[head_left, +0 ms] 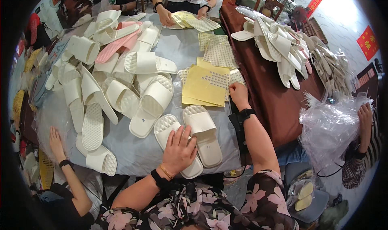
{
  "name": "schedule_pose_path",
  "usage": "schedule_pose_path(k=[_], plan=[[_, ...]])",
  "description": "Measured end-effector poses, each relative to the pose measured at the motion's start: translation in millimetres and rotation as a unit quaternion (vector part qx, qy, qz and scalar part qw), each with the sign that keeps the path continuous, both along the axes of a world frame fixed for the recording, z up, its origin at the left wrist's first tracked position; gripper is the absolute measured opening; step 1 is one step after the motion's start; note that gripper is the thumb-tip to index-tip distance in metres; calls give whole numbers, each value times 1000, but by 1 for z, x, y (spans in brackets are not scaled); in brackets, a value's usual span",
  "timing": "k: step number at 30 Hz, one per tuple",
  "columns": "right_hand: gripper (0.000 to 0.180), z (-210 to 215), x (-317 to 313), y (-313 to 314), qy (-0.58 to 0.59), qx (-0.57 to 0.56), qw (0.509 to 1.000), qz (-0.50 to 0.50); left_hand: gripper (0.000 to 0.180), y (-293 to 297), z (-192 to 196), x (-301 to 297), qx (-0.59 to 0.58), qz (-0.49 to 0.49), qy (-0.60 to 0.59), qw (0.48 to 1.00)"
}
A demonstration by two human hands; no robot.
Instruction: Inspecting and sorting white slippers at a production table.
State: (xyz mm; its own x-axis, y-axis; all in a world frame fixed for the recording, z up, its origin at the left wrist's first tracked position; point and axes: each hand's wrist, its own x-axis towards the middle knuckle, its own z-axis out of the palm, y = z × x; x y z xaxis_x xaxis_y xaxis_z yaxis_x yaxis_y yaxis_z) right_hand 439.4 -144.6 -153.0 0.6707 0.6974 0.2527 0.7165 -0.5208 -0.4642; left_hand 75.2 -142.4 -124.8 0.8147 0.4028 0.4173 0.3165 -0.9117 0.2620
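Observation:
A pair of white slippers lies side by side at the table's near edge. My left hand (179,149) rests with fingers stretched out over the left slipper (163,127), fingertips reaching the right slipper (204,137), whose insole bears a small label. Farther right, my right hand (239,96) has its fingers curled in at the edge of the label sheets (216,79); whatever they pinch is too small to make out. Yellow backing sheets (200,86) overlap those label sheets. A loose white slipper (151,105) lies just beyond my left hand.
Many white slippers (93,84) and a few pink ones (117,46) are heaped on the left. Across the table, a person (186,4) handles label sheets. More slippers (279,44) cover the brown-clothed table (266,109). Clear plastic bags (329,129) hang beside another person's hand at right.

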Motion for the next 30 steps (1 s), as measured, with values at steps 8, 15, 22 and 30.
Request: schedule_pose_path(k=[8,15,22,30], plan=[[11,2,-4,1,-40,-13,999,-2,35,0,1,1,-2,-1,0,1000],[11,2,2,4,-15,-48,998,24,36,0,-1,1,5,2,-5,1000],[9,-1,3,5,-20,-62,997,29,40,1,-4,0,10,-1,-3,1000],[11,-1,3,2,4,-43,999,30,41,0,-4,-1,6,-1,-11,1000]])
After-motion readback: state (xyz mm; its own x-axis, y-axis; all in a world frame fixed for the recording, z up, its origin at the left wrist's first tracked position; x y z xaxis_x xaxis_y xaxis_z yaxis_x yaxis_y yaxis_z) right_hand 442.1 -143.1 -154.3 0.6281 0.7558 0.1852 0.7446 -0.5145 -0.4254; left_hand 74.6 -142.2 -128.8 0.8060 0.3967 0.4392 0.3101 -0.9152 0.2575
